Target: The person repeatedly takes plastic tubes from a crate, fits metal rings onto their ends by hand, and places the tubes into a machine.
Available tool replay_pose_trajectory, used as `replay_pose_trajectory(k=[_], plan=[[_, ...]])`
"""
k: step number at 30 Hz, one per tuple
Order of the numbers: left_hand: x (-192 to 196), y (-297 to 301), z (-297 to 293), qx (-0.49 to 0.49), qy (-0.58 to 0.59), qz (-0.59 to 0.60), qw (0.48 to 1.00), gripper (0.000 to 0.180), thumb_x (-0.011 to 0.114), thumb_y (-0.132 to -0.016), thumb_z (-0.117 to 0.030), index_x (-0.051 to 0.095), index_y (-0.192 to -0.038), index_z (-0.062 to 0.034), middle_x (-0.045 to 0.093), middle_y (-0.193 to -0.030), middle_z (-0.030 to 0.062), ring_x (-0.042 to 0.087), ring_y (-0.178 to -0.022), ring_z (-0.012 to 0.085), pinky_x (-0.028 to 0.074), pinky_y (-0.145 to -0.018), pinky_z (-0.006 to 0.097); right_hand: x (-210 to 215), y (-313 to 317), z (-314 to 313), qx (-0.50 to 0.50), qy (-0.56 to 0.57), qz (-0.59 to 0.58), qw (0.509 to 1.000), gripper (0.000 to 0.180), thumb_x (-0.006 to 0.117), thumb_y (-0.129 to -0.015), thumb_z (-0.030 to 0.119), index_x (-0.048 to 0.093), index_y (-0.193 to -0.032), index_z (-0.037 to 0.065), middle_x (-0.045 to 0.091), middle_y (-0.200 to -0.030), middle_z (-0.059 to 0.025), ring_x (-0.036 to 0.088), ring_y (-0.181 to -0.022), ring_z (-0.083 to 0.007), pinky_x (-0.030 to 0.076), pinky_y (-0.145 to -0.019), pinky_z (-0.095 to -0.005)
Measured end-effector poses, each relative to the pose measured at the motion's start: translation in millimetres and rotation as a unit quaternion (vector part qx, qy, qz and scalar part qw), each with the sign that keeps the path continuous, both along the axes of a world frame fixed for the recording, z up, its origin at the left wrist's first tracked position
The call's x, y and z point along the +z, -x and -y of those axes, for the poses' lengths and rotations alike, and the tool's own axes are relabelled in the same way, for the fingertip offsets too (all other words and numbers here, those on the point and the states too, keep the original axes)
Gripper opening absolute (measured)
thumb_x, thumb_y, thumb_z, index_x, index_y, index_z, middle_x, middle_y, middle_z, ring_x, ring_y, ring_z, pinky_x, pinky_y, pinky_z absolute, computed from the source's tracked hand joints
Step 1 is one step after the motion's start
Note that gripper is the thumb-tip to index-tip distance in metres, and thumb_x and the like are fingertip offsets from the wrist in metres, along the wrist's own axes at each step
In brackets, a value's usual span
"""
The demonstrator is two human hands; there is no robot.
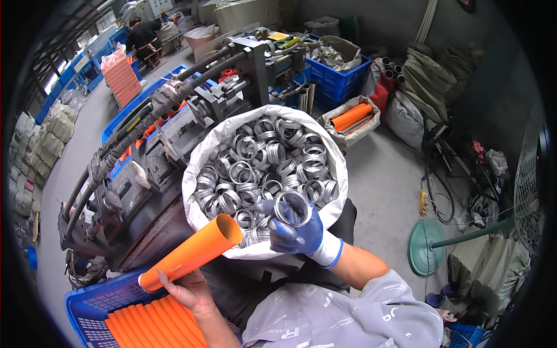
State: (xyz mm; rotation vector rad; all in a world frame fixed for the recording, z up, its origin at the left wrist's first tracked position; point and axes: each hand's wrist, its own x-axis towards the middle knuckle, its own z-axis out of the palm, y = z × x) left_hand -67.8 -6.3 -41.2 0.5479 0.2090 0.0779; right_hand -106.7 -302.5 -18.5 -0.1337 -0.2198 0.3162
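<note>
My left hand (188,288), bare, grips an orange plastic tube (194,252) near its lower end; the tube slants up to the right with its open mouth by the sack's rim. My right hand (296,232) wears a blue and white glove and holds one shiny metal ring (292,209) upright between its fingers, just right of the tube's mouth. Both are over the near edge of a white sack (197,174) filled with several metal rings (261,162).
A blue crate (87,304) of orange tubes lies at lower left. A dark machine (174,122) with hoses stands left of the sack. Behind are blue crates (342,75), a bag of orange tubes (353,118), sacks, a green fan stand (426,246), and a person (142,33) far back.
</note>
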Motion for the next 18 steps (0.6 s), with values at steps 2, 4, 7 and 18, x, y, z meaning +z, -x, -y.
replay_pose_trajectory(k=[2,4,7,18], plan=[[2,1,-2,-0.006,-0.003,0.004,1.000,0.052,0.068,-0.095,-0.037,0.052,-0.129,-0.0005,0.061,-0.130,0.0124,0.062,-0.118,0.0252,0.057,-0.101,0.042,9,-4,-4,0.005,-0.084,-0.010,0.996,0.061,0.041,-0.103,0.050,0.053,-0.141,0.005,0.064,-0.088,-0.0161,0.063,-0.072,-0.0245,0.049,-0.065,-0.0323],[5,2,3,0.011,-0.006,0.000,1.000,0.052,0.068,-0.095,-0.038,0.053,-0.129,-0.0008,0.061,-0.130,0.0125,0.063,-0.117,0.0249,0.058,-0.100,0.041,3,-7,-5,-0.075,-0.063,-0.039,0.994,0.054,0.052,-0.100,0.045,0.054,-0.140,0.008,0.064,-0.119,-0.0187,0.065,-0.104,-0.0301,0.052,-0.092,-0.0418],[8,2,11,0.039,-0.013,-0.003,0.999,0.050,0.067,-0.096,-0.039,0.055,-0.127,-0.0022,0.062,-0.128,0.0115,0.065,-0.113,0.0241,0.060,-0.094,0.039,-8,-13,-3,-0.191,0.049,-0.014,0.980,0.039,0.059,-0.099,0.035,0.060,-0.126,0.008,0.062,-0.127,-0.0155,0.063,-0.117,-0.0290,0.051,-0.104,-0.0475],[12,8,19,0.019,-0.043,-0.007,0.999,0.045,0.068,-0.095,-0.044,0.061,-0.120,-0.0073,0.067,-0.121,0.0084,0.067,-0.109,0.0215,0.061,-0.089,0.036,12,-11,-20,-0.249,0.403,0.037,0.880,0.062,0.083,-0.084,0.016,0.052,-0.134,-0.002,0.060,-0.133,-0.0137,0.061,-0.118,-0.0206,0.047,-0.105,-0.0368]])
